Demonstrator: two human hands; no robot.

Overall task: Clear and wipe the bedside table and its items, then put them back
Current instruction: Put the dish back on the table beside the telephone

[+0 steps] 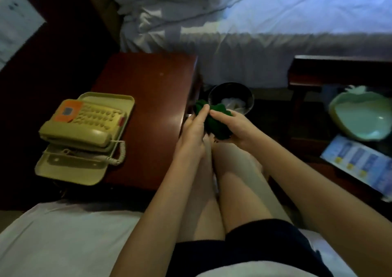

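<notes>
I log both arms outstretched, left hand (194, 129) and right hand (236, 128) gripping green cloth (218, 123) beside desk (148, 79) bearing telephone (84, 126).

Beige telephone (84, 126) on bedside table (148, 79), green cloth (218, 124) beside

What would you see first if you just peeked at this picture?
Probably the dark green cloth in the middle, bunched between the left hand and the right hand, just off the right edge of the bedside table. Next, the yellowish telephone with its orange panel, sitting near the table's left front corner.
</notes>
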